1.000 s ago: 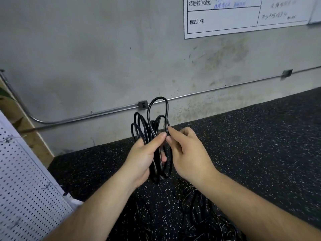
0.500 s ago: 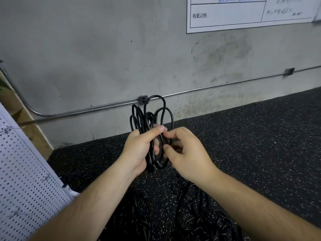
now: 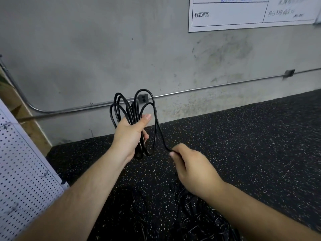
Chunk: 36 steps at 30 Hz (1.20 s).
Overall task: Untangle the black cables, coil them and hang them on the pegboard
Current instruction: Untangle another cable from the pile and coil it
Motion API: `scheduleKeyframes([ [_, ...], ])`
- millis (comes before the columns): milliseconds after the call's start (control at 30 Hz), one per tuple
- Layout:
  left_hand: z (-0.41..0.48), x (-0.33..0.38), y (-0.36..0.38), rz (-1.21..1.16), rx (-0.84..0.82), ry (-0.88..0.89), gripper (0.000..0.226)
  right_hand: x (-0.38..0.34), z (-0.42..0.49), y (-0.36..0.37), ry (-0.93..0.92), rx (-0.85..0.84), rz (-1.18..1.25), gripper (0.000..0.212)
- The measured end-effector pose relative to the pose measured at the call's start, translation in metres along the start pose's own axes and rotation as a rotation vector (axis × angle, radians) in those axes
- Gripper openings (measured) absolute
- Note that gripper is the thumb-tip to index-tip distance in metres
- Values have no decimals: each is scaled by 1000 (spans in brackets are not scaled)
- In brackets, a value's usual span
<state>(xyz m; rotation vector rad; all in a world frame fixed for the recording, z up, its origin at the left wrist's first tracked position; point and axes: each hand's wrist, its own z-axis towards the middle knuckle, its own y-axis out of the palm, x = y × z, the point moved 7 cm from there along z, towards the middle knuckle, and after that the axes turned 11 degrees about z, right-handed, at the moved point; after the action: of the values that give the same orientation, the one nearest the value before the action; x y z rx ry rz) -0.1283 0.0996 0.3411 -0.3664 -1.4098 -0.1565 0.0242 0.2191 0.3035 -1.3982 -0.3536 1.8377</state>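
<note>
Presently your left hand (image 3: 129,136) grips the coil (image 3: 119,108); your right hand (image 3: 194,169) pinches its strand (image 3: 160,134), which could snag in the floor tangle (image 3: 199,221), loosening loops.

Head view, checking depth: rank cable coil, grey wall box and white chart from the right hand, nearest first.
1. Cable coil, left, in the left hand.
2. Grey wall box, behind the coil.
3. White chart, upper right wall.
</note>
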Motion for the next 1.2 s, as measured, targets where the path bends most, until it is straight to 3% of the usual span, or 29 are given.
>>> scheduleKeyframes([
  [167, -7, 7, 9, 70, -64, 105, 30, -16, 4, -5, -24, -36, -153, 25],
  [333, -23, 7, 32, 41, -263, 110, 30, -41, 9, -2, -148, -144, -202, 27],
  [467, -34, 3, 45, 225, -344, 136, 19, -47, 21, -33, -113, 18, -63, 22],
  [533, -43, 0, 53, 149, -409, 62, 28, -42, 24, -46, -43, 87, 21, 35],
  [633, -43, -3, 53, 24, -421, -8, 48, -32, 24, -51, -5, 143, 141, 35],
  [800, -23, 22, 35, -465, -423, -43, 28, 15, 16, -36, 113, 12, 531, 25],
  [967, -5, 23, 8, -543, -298, -44, 29, 38, 7, -7, 141, -84, 590, 23],
  [1067, -3, 20, 1, -440, -295, -25, 31, 30, 11, -18, 99, -26, 522, 21],
  [1200, -18, 14, 13, -160, -434, -26, 47, 17, 15, -50, 35, 255, 465, 19],
])
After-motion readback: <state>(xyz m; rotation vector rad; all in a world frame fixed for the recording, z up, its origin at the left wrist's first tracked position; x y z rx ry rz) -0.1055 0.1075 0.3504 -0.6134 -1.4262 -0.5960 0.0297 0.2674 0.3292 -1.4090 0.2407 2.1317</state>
